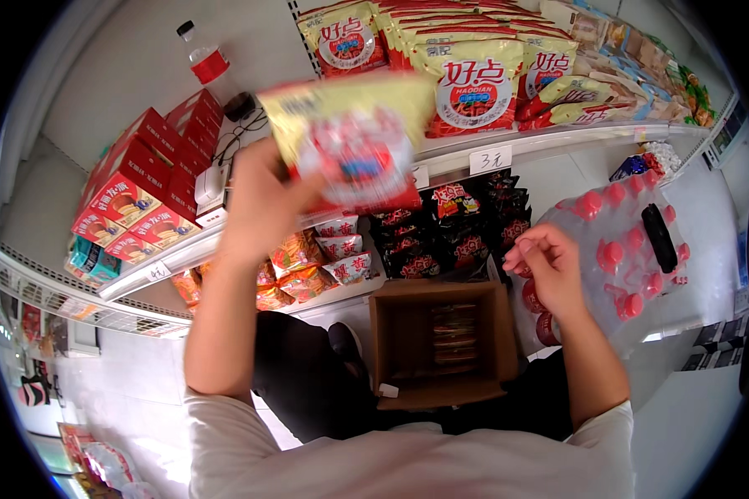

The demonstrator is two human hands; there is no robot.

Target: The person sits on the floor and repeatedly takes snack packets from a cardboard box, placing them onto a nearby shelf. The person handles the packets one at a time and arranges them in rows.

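My left hand [265, 193] grips a yellow and red snack bag [356, 146] by its left side, and both are blurred. The bag is held up in front of the upper shelf [524, 143]. Behind it stand rows of matching snack bags [474, 87]. My right hand [549, 268] is held in the air with nothing in it, its fingers loosely curled and apart. Below, between my legs, an open cardboard box [406, 349] holds a stack of flat packets [454, 334] on its right side.
Red snack boxes [131, 181] and a plastic bottle [206, 62] stand on the shelf at left. Black noodle packs [452, 231] and orange bags [299, 268] fill the lower shelf. A shrink-wrapped bottle pack [624, 243] sits to the right of the box.
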